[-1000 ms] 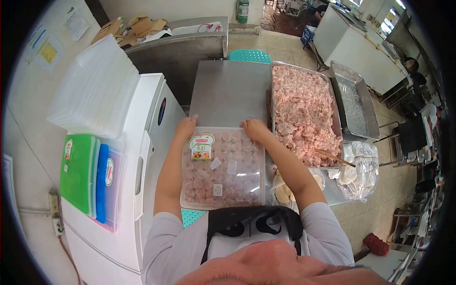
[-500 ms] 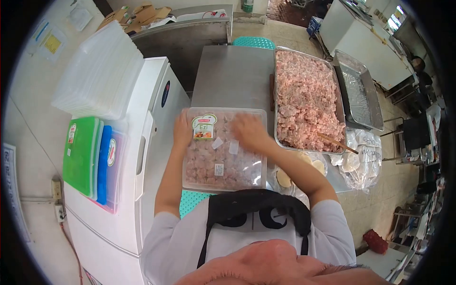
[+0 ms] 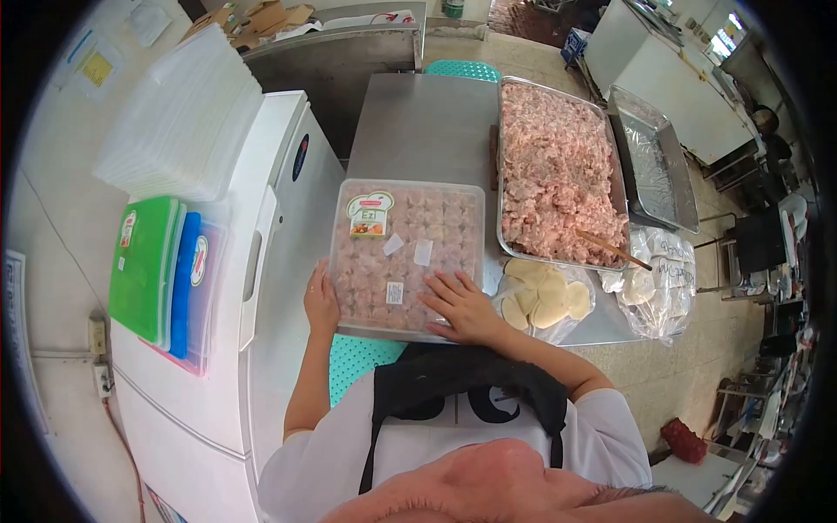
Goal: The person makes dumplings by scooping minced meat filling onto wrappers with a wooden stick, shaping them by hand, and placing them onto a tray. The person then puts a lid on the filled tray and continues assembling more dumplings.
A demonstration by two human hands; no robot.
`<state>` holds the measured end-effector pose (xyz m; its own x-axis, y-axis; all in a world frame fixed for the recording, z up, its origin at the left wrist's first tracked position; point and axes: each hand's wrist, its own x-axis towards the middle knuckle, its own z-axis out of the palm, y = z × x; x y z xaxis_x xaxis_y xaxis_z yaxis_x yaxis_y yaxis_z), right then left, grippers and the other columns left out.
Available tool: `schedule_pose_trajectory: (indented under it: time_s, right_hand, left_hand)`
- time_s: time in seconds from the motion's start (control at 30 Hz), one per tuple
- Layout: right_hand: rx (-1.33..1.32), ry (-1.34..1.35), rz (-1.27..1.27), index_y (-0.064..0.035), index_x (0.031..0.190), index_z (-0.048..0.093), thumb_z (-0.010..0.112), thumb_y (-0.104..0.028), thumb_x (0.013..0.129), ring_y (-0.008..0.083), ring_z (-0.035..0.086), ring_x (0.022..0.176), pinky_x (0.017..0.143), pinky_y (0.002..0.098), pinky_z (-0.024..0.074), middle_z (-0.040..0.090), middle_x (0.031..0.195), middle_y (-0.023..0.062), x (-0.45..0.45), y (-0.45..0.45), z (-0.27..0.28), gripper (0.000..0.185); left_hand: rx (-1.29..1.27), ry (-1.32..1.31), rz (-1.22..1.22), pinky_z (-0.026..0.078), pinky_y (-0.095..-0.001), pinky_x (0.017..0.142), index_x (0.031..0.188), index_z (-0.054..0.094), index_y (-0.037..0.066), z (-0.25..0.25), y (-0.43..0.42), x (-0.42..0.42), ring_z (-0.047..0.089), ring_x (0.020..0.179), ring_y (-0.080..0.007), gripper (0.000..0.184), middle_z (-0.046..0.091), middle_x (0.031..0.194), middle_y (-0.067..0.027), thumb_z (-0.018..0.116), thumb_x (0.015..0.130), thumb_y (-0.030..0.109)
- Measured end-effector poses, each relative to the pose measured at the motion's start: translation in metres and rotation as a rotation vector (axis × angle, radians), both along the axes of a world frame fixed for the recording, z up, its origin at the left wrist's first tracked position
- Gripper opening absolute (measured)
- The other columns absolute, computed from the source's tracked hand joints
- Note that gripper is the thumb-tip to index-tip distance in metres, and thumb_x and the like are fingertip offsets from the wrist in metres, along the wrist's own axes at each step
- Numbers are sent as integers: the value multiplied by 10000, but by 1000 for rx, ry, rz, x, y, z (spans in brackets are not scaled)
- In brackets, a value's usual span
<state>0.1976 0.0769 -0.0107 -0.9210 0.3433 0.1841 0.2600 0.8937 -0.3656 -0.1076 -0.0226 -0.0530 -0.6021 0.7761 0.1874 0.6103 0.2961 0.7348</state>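
Note:
A clear lidded plastic container [image 3: 405,248] lies flat on the metal table in front of me. Through its lid show rows of small pinkish filled dumplings. The lid carries a printed label [image 3: 370,214], two small white paper slips and a white sticker [image 3: 395,293]. My right hand [image 3: 462,305] rests on the lid's lower right part, fingers spread. At the lower left side of the container is my left hand [image 3: 322,301], its fingers stretched along the edge. Right of the container, round dough wrappers [image 3: 545,295] sit in an opened plastic bag.
A big metal tray [image 3: 500,209] of ground meat with a wooden stick [image 3: 615,250] stands at the right, beside an emptier metal pan [image 3: 689,196]. Packed wrappers [image 3: 660,283] lie below. On the white freezer [image 3: 292,235] at left are stacked clear containers [image 3: 179,122] and coloured lids [image 3: 144,270].
Both hands have come down toward me: the left along the container's side, the right from the upper lid to its lower right. The dumplings show more clearly through the lid.

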Motion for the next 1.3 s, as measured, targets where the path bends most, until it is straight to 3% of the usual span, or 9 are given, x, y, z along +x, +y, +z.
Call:
schedule_pose_trajectory:
  time_s: [0.37,0.63,0.77,0.8,0.87,0.97,1.1,1.17,1.3]
  right_hand:
    - [121,-42,7,-113,1387,431,690,-392,788,376,300,1377,1081,568,256,348,1480,169,-12,-20,17,710]
    - [70,45,-23,-100,1336,493,651,-446,823,372,362,1340,1079,545,277,407,1437,167,-6,-20,16,638]
    - [37,152,-46,-68,1214,574,648,-433,828,355,428,1285,1056,514,314,495,1344,172,-4,-17,14,536]
    - [44,163,-45,-68,1214,574,648,-433,828,355,428,1285,1056,514,314,495,1344,172,-4,-16,13,536]
    - [31,215,-57,-56,1173,588,653,-402,831,354,454,1258,1036,502,336,534,1290,169,-2,-16,9,491]
    - [-25,191,-83,-71,1192,589,672,-356,828,338,457,1274,1062,488,329,534,1314,157,0,-17,6,470]
    - [-30,214,-83,-73,1176,600,676,-339,826,335,466,1266,1056,490,336,545,1303,152,-1,-16,6,447]
    - [-18,239,-75,-64,1130,613,665,-340,826,349,489,1223,1030,489,352,570,1237,168,-1,-16,8,414]
    - [-26,264,-81,-64,1112,624,670,-317,826,340,503,1207,1032,484,354,577,1234,164,-4,-8,5,384]
  left_hand:
    - [-163,66,-45,465,-396,882,1277,571,122,4,10,-7,578,1044,-350,349,604,1158,-179,534,936,185]
    - [547,953,231,333,-471,1055,1329,490,82,250,102,-135,444,1241,-385,553,524,1308,-190,687,826,201]
    - [126,1191,748,406,-461,993,1235,587,57,312,114,-226,511,1180,-370,602,567,1256,-211,702,794,451]
    - [135,1199,754,406,-461,993,1235,587,57,318,113,-262,511,1180,-370,602,567,1256,-211,702,794,451]
    - [-8,681,167,470,-423,897,1086,660,17,327,110,-321,605,1042,-348,576,644,1107,-213,707,774,500]
    - [89,482,201,488,-395,814,1004,677,-7,347,110,-296,644,925,-338,538,676,987,-213,714,775,479]
    - [378,665,311,477,-408,772,955,666,-12,359,129,-316,633,903,-344,502,670,968,-207,708,790,460]
    - [559,720,618,471,-414,751,897,648,-24,386,136,-306,618,862,-364,496,663,908,-197,700,802,460]
    - [814,693,532,465,-418,746,853,627,-26,412,131,-219,599,826,-375,455,650,871,-192,688,829,425]
